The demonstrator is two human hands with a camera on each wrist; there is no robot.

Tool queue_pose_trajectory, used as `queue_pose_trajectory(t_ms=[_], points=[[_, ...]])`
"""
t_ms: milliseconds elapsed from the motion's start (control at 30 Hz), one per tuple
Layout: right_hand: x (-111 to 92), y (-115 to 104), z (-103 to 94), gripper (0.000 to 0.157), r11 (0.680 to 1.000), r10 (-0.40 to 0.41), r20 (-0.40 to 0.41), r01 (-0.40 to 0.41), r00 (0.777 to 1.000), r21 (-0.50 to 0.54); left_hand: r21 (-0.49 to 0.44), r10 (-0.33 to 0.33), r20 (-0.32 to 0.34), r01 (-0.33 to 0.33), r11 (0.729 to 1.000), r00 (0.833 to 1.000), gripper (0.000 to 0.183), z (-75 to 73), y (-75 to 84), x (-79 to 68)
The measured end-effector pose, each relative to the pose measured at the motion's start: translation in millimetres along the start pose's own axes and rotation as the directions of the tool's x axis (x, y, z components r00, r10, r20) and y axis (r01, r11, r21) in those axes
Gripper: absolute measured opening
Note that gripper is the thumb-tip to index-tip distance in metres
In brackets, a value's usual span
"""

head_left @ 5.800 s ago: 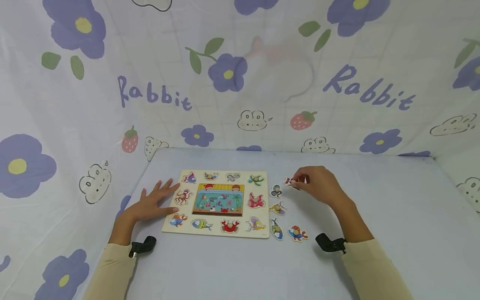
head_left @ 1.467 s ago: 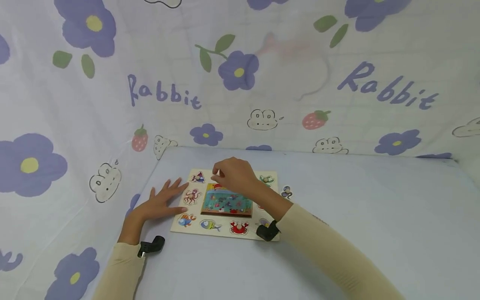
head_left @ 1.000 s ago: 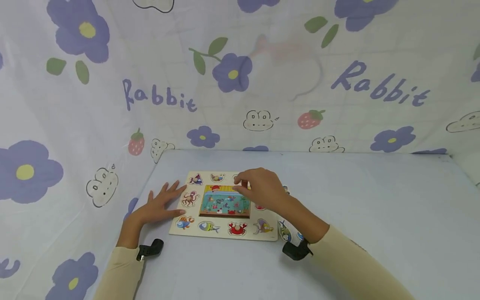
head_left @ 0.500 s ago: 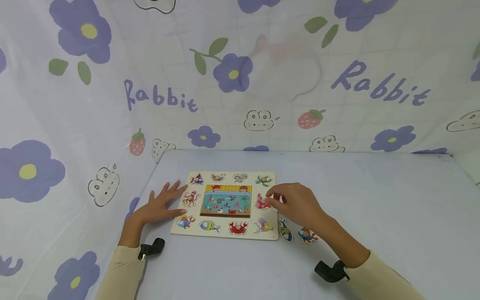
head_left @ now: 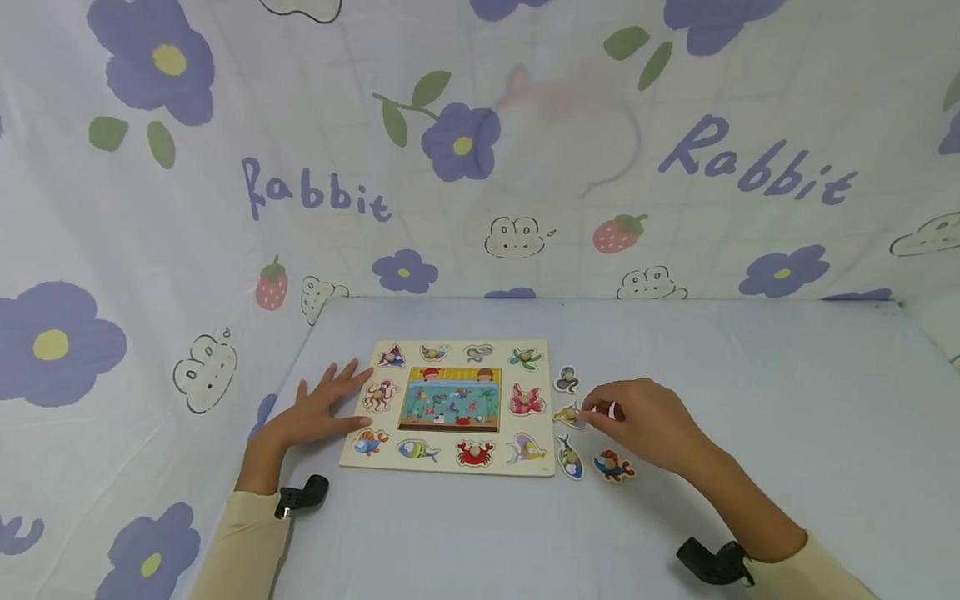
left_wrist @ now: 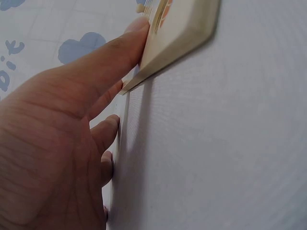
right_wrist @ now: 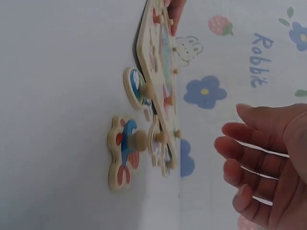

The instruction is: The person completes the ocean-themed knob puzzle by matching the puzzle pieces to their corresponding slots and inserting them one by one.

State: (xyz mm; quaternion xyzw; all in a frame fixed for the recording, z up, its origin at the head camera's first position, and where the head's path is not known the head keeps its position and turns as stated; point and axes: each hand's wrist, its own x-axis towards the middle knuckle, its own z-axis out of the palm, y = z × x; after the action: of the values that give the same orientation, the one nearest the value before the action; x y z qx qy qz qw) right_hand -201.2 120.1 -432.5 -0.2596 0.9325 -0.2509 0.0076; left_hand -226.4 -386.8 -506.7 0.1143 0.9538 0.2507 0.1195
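So the right hand (head_left: 648, 421) is poised just beside the flat yellow-and-purple wooden fish piece (head_left: 572, 414), which lies on the white desk (head_left: 420, 533) next to the right edge of the pale rectangular wooden puzzle board (head_left: 444, 466). In the right wrist view its fingers are loosely bent and a bit apart from the thumb with nothing between, so no grip on anything. I'd take the round wooden knob (right_wrist: 162, 137) from above with thumb and index rather than pinch the thin rim, and lift straight up: the dark grey snake-like piece (head_left: 567, 379) and the blue-and-green fish piece (head_left: 570, 457) lie near on either side, easy to nudge imo. The left hand (head_left: 315, 415) has its fingers spread, thumb on the board's left edge, a decent brace as long as it doesn't shove. Matching picture is the printed yellow-and-purple fish outline (head_left: 527, 448) in the near right corner, so line up nose and tail with it before lowering
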Motion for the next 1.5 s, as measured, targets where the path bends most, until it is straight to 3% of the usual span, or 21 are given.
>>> queue_pose_trajectory(t_ms=[133, 267, 600, 1033, 1500], points=[[-6, 12, -2.7, 0.004, 0.998, -0.038, 0.111, 0.033, 0.993, 0.045, 0.003, -0.004, 0.004, 0.004, 1.0, 1.0, 0.088, 0.6, -0.5, 0.5], [-9, 22, -2.9, 0.01, 0.997, -0.064, 0.208, 0.052, 0.976, 0.06, -0.004, -0.002, 0.017, 0.002, 1.0, 1.0, 0.089, 0.6, -0.5, 0.0], [-11, 31, -0.3, 0.015, 0.997, -0.077, 0.298, 0.067, 0.952, 0.043, -0.001, -0.002, 0.007, 0.002, 1.0, 1.0, 0.089, 2.6, -2.7, 1.8], [-11, 26, 9.2, 0.026, 0.995, -0.036, 0.315, 0.064, 0.948, -0.076, 0.002, 0.006, 0.004, -0.006, 1.0, 1.0, 0.089, 0.4, -0.8, 1.0], [-10, 26, 10.2, 0.018, 0.994, -0.054, 0.244, 0.076, 0.968, -0.079, 0.019, 0.011, 0.008, -0.011, 1.0, 1.0, 0.088, 0.9, -1.7, 0.0]])
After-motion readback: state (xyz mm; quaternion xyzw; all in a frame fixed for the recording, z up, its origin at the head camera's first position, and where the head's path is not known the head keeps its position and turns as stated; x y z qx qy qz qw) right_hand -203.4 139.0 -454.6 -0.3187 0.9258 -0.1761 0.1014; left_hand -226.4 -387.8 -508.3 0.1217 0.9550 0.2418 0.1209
